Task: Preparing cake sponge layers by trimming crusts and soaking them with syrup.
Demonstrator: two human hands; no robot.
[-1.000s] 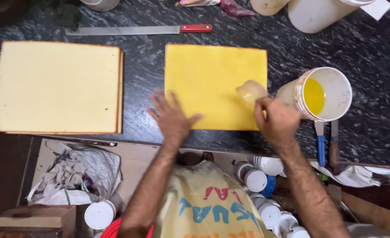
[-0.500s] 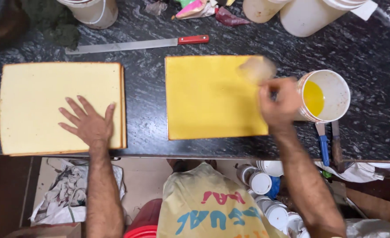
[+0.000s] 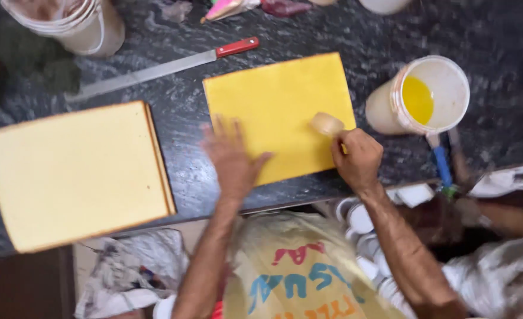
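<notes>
The yellow cake sheet (image 3: 279, 112) on the dark stone counter (image 3: 362, 35) serves as the landmark. At its near left corner the left hand (image 3: 232, 156) lies flat on the cake, palm down, fingers spread wide and holding nothing; motion blurs it. At the sheet's near right corner the right hand (image 3: 359, 158) is curled into a fist around the handle of a brush (image 3: 327, 124), whose pale, rounded head rests on the cake's right part, close to the edge.

Nearer than the sheet, below the counter's front edge, the person's printed yellow shirt (image 3: 297, 277) shows, with stacked white cups (image 3: 362, 227) to its right and crumpled paper (image 3: 131, 269) to its left.

Left of the yellow sheet, apart from it across a strip of bare stone, lies a larger pale cake sheet (image 3: 75, 174) with a browned edge. Right of the yellow sheet, just beside it, stands a white bucket (image 3: 418, 97) with yellow liquid inside; a blue-handled tool (image 3: 440, 162) lies at its near side.

Beyond the yellow sheet, a long knife (image 3: 167, 68) with a red handle lies slantwise, the handle close to the sheet's far left corner. Farther still to the left stands a white tub (image 3: 72, 23); straight beyond are piping bags (image 3: 255, 7), pink and dark red, at the counter's far edge.
</notes>
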